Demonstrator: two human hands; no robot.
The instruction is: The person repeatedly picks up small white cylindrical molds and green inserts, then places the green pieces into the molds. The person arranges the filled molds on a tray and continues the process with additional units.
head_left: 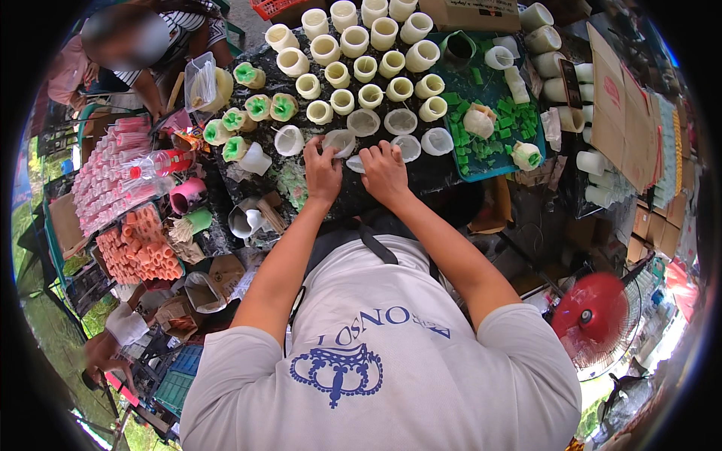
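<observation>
From here I see a dark table [347, 189], pale cups [326, 51] crowding its far side, a teal tray [483, 171] hemming the right. My left hand [323, 171] curls against a translucent cup [341, 142], my right hand [385, 171] beside a white piece [356, 164]; I cannot tell whether either grips.

A co-worker's head [124, 37] (ten o'clock) and the fan blades [604, 301] (four o'clock) are blurred; the upper edge crops the red crate [272, 7] (eleven o'clock). The right hand [383, 169] partly hides a white piece [356, 163].
</observation>
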